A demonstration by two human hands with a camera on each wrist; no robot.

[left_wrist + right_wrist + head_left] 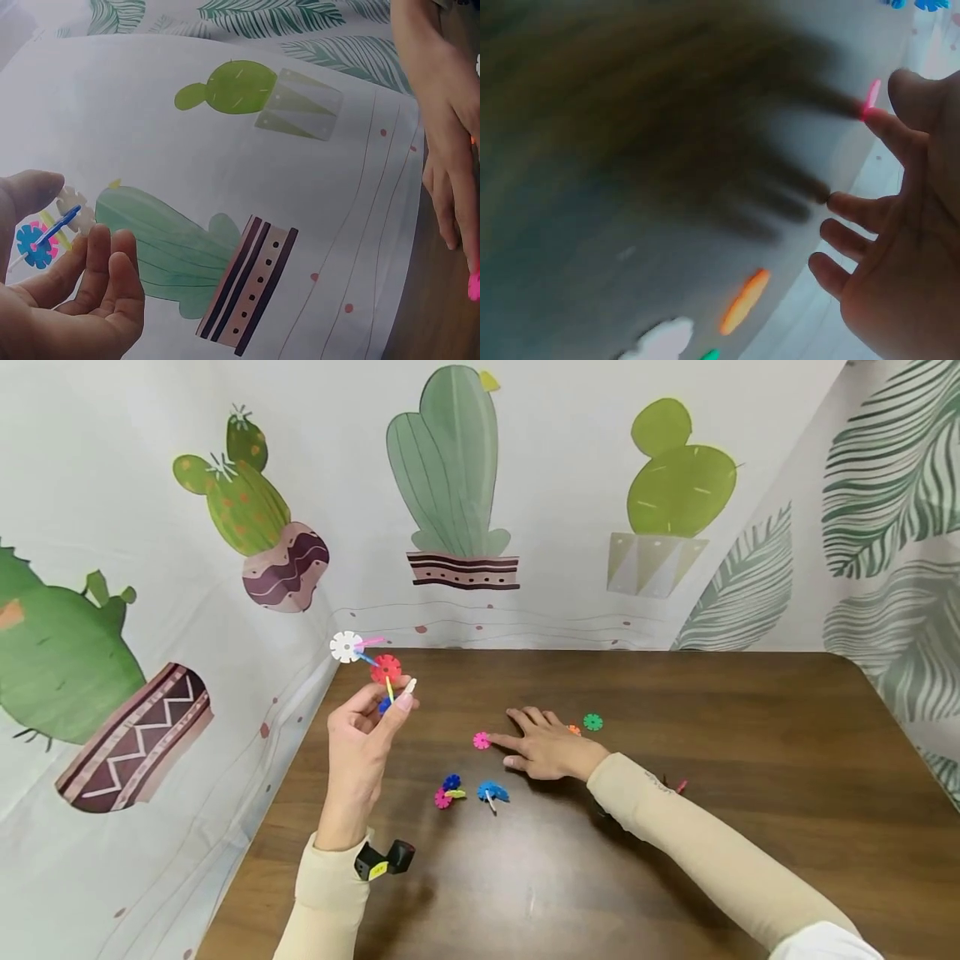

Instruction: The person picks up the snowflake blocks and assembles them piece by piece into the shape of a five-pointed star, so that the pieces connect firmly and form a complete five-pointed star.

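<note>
Raised above the table's left side, my left hand [358, 739] pinches a joined chain of plastic snowflake discs between thumb and fingers. A white disc [347, 647] and a red disc [387, 668] face the head camera; pink, blue and yellow ones stand edge-on. In the left wrist view, a blue disc [66, 225] shows edge-on near the fingertips. My right hand [553, 750] lies palm down over the table, fingers spread. Its index fingertip touches a loose pink disc [482, 740], which appears edge-on in the right wrist view. An orange disc [573, 729] is partly hidden behind this hand.
A joined pink, dark blue and yellow-green cluster [444, 796] and a blue cluster [489, 792] with a white disc lie nearer me on the brown table [787, 760]. A green disc [593, 722] lies beyond the right wrist. A cactus-print cloth [562, 485] hangs behind.
</note>
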